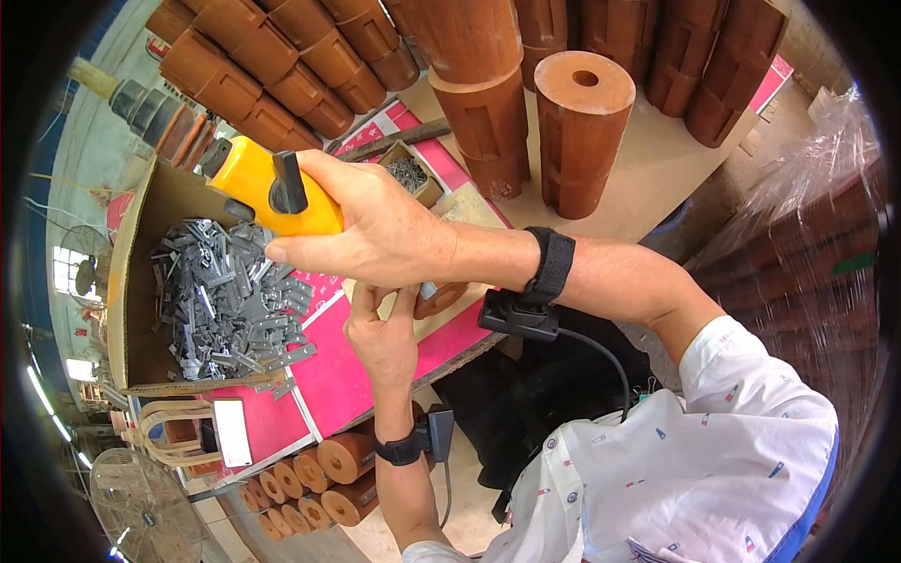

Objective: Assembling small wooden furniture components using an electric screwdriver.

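My right hand (380,220) is wrapped round a yellow power tool (272,192) with black fittings, held above the pink-topped bench. Its working end is hidden. Below it, my left hand (383,347) has its fingertips bent together beside a reddish-brown piece (441,298) with a round end. A small pale bit (428,289) shows by those fingertips; whether they hold it cannot be made out. To the left, a cardboard box (139,281) holds a heap of grey metal brackets (225,300). A few brackets lie on the bench beside it.
Tall reddish-brown tapered cylinders (587,136) stand at the back, several stacked. A small box of screws (408,174) sits behind my right hand. More cylinders (347,457) lie below the bench edge. Plastic-wrapped stacks (807,235) stand on the right; a phone-like white screen (233,433) is at the left.
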Motion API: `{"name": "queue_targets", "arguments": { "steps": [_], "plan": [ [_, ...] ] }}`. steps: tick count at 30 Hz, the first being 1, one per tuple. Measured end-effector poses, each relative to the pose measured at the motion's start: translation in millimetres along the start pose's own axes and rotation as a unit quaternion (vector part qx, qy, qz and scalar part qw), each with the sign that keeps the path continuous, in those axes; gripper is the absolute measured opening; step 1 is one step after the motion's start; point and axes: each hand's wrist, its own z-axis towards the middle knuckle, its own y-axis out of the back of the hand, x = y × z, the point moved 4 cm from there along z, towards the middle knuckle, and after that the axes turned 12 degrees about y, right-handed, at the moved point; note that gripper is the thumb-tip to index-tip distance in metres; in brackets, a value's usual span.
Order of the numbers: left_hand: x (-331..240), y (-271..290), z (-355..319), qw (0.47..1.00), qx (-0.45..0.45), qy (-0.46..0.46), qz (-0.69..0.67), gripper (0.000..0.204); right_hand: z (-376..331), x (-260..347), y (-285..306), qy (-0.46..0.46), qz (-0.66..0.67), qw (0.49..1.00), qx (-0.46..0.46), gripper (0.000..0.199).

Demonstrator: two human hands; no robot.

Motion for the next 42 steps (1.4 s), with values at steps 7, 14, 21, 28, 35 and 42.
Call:
{"name": "queue_targets", "arguments": {
  "steps": [7,14,21,28,35,42],
  "plan": [
    [-1,1,-1,1.0,0.003,0.006,0.012,0.024,-4,-4,-2,0.035,-0.018,0.999,0.0,0.042],
    [6,9,2,0.988,0.065,-0.069,0.119,0.053,-5,-3,-8,0.048,-0.031,0.998,0.004,0.048],
    [9,-1,12,0.981,0.181,0.051,0.043,0.068,-7,0,-6,0.037,-0.04,0.998,0.009,0.053],
    [10,-6,14,0.979,0.198,0.036,0.017,0.049,-7,2,-6,0.028,-0.037,0.999,0.02,0.054],
    [7,-5,13,0.978,0.194,0.058,0.044,0.052,-8,-1,-8,0.006,-0.024,0.999,0.027,0.055],
    [10,-6,14,0.98,0.187,0.058,0.025,0.057,-11,-6,-8,0.019,-0.034,0.999,0.032,0.055]
  ]
}}
